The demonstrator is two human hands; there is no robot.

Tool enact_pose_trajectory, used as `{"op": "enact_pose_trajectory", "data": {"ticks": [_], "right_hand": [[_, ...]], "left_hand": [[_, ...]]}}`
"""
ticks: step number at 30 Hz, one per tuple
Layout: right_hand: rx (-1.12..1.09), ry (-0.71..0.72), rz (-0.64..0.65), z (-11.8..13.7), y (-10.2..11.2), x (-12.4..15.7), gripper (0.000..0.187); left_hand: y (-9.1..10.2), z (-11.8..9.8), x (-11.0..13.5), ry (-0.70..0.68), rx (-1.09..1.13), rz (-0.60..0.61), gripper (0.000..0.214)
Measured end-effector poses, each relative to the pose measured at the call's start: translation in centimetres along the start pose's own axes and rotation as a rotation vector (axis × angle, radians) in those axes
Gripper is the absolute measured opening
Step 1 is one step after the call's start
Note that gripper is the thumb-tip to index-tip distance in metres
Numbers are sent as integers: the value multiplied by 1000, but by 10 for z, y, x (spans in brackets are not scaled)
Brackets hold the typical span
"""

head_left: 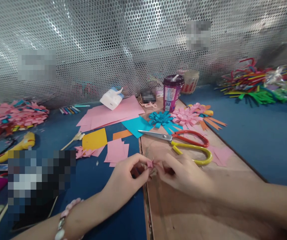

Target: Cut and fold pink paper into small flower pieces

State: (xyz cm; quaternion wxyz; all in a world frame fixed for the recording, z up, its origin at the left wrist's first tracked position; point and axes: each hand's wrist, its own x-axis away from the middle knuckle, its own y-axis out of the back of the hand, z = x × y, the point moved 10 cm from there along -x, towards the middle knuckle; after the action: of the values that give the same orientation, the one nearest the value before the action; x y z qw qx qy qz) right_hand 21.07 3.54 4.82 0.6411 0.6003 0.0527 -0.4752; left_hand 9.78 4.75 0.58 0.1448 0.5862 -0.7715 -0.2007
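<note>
Between the fingertips of both hands is a small pink piece of paper (150,164), partly covered by the fingers. My left hand (130,171) pinches it from the left, and my right hand (180,171) pinches its right side. Just beyond my right hand lie scissors (168,136) with one red and one yellow handle, blades pointing left. Cut pink paper pieces (116,150) rest beyond my left hand, beside a yellow paper sheet (95,139). Behind the scissors are a blue paper flower (161,119) and a pink paper flower (186,115).
A purple cup (171,93) stands at the back near the perforated metal wall (96,43). Large pink sheets (93,117) lie left of it. Further left are a yellow glue gun (16,146) and a dark device (38,200). Colourful strips (255,83) are piled at the far right.
</note>
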Motion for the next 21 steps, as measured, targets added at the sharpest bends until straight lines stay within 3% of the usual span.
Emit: {"op": "enact_pose_trajectory", "data": {"ticks": [13,21], "right_hand": [[-68,-71,46,-6,-3,-1,12],[-41,13,48,1,-1,-3,15]], "left_hand": [[0,-9,1,-62,-99,7,16],[0,-8,0,-79,-113,22,14]]}}
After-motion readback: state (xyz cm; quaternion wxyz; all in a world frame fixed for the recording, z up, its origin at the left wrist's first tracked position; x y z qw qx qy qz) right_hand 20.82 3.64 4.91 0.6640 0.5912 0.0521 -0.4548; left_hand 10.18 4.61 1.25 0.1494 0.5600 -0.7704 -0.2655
